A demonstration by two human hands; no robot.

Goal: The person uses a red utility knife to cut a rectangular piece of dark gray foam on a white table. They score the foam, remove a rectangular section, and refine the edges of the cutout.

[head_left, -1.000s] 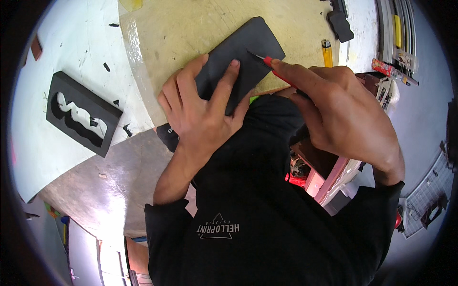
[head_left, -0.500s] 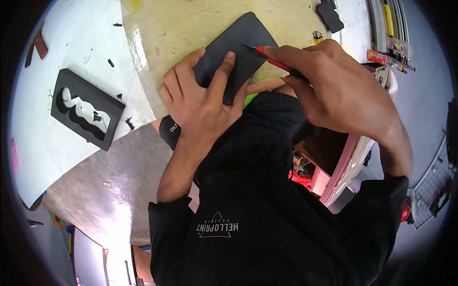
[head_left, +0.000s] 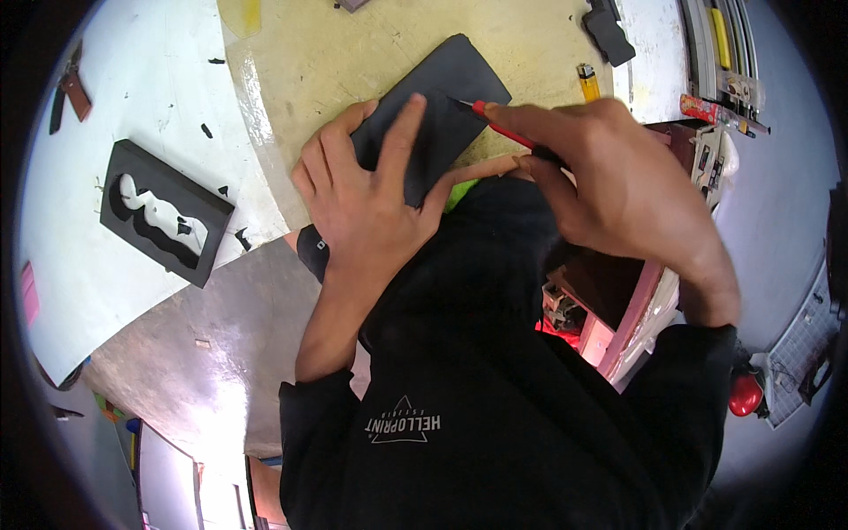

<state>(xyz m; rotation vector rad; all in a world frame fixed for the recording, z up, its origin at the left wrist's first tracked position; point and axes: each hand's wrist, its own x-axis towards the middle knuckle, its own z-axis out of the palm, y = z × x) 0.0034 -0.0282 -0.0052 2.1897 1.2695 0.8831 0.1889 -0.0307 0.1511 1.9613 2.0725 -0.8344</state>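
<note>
Vs half a second ago: left index finger sits farther along the block; blade tip is on about the same spot. More of the yellow lighter (head_left: 589, 84) shows past the right hand (head_left: 618, 181).

Left hand (head_left: 358, 194): fingers spread, pressing on the dark block (head_left: 468, 75), index laid on its top face, others at its left edge. Right hand: curled in a pinch grip round the red-handled knife (head_left: 511, 135), index along the handle. Thin metal blade slants onto the face, apparently touching.

Block: matte, smooth, foam-like slab, rectangular with slightly rounded corners, centre of the yellowish translucent mat (head_left: 300, 66), skewed, one corner pointing far. Left on the white tabletop (head_left: 79, 274): thick matt black frame (head_left: 170, 183) with wavy cutout, small dark scraps nearby. Far right: black wavy-edged piece (head_left: 609, 37).
</note>
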